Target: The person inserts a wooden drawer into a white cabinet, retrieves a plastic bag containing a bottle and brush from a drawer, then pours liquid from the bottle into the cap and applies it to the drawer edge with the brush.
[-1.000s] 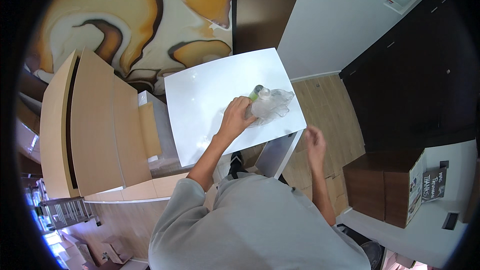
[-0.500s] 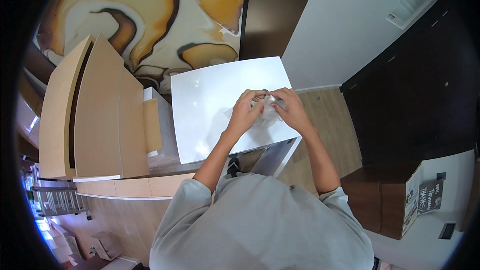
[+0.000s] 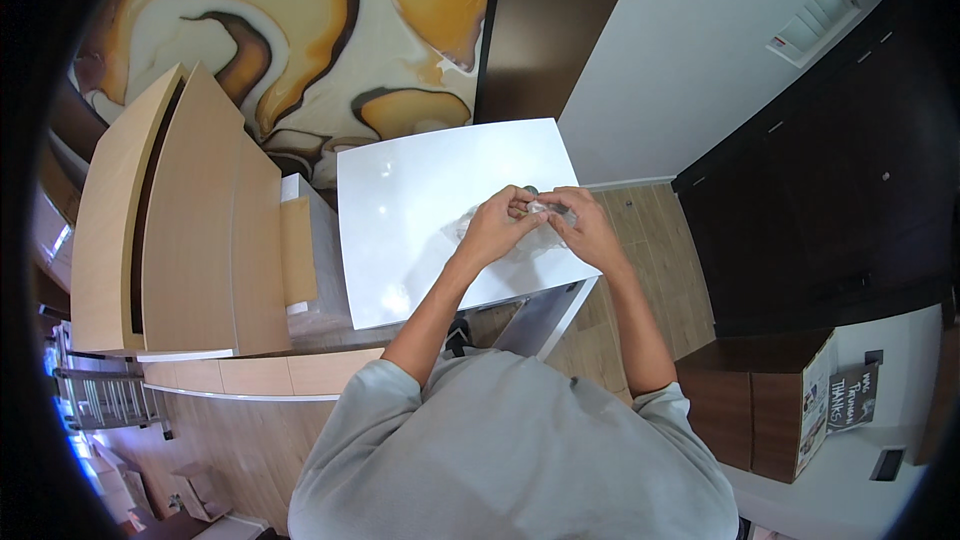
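Over the white tabletop (image 3: pixel 420 230), my left hand (image 3: pixel 495 227) and my right hand (image 3: pixel 584 228) meet, thumbs and fingers pinched together. Between them they grip a crumpled clear plastic bag (image 3: pixel 541 239), which hangs below the fingers and spreads out past both hands. A small dark greyish rounded thing (image 3: pixel 531 189) shows just beyond the fingertips; its kind is too small to make out. My fingers partly hide the bag's gathered top and whatever is inside it.
Left of the table stand tall light-wood panels (image 3: pixel 205 230) and a grey box with a tan flap (image 3: pixel 298 250). An open door panel (image 3: pixel 545 318) hangs below the table's near edge. A dark door (image 3: pixel 830 190) and a brown cabinet (image 3: pixel 745 400) are to the right.
My fingers have drawn closer together on the plastic bag, and its top is more gathered. A red spot seen earlier by the left fingers is now hidden. The view has shifted slightly.
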Demonstrator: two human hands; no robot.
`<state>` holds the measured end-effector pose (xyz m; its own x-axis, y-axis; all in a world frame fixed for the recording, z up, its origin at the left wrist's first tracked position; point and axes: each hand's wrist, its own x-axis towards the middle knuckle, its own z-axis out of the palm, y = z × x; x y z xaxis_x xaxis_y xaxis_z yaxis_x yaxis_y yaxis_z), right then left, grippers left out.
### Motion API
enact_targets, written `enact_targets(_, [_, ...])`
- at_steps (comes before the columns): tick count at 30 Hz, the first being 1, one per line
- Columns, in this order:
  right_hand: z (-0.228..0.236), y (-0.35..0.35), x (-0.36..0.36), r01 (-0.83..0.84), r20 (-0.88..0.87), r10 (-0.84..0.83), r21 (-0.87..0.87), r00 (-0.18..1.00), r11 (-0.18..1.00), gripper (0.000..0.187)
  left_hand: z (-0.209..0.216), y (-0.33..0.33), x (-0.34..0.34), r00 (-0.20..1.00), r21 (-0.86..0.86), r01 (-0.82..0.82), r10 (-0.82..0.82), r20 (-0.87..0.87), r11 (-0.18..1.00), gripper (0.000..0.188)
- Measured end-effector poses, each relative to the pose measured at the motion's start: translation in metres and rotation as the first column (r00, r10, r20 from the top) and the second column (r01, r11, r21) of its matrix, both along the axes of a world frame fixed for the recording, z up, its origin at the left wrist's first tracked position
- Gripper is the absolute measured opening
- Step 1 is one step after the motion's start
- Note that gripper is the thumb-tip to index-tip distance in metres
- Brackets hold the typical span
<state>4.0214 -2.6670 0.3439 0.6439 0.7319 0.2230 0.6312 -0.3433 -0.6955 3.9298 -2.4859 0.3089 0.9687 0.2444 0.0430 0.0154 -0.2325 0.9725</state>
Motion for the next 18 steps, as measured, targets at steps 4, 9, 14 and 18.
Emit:
enact_targets(4, [0.010,-0.001,0.008,-0.003,-0.056,-0.003,-0.102,0.998,0.995,0.029,-0.007,0.005,0.005,0.999,-0.154,0.044,-0.047,-0.010,0.987,0.047])
enact_targets(9, [0.012,0.003,0.011,-0.058,-0.054,0.053,-0.096,0.997,0.994,0.029,-0.014,0.013,0.005,0.995,-0.216,0.095,-0.098,-0.007,0.972,0.046])
enact_targets(14, [0.004,0.007,0.002,-0.062,-0.043,0.065,0.054,0.997,0.997,0.030,-0.009,0.011,0.001,0.997,0.009,0.050,-0.050,0.060,0.999,0.046])
enact_targets(18, [-0.002,0.006,0.002,-0.063,-0.051,0.071,0.131,0.996,0.989,0.029,0.000,0.014,-0.005,0.988,0.127,0.069,-0.086,0.129,0.990,0.047])
